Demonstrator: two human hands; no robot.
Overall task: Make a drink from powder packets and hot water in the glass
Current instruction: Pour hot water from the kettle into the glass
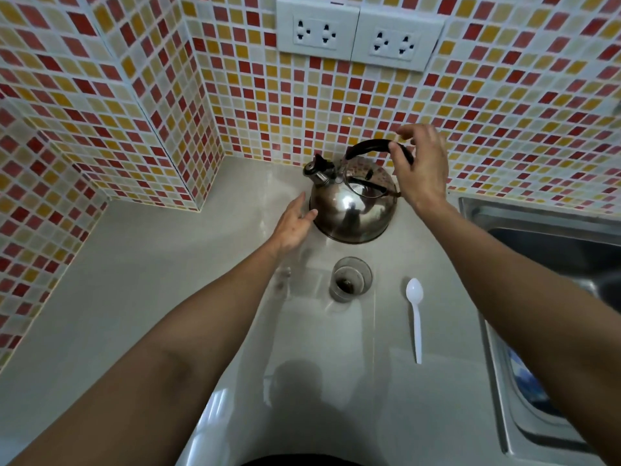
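Two white wall sockets (pixel 359 31) are set side by side in the far mosaic-tiled wall (pixel 134 95). A steel sink (pixel 554 250) is sunk into the grey bench (pixel 117 297) at the right.

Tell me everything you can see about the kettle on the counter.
The kettle is a shiny, domed, steel-looking whistling kettle with a capped spout pointing left and an arched black handle. It stands upright on the grey counter near the tiled wall, behind the glass. The right hand is at the handle; the left hand touches its lower side.
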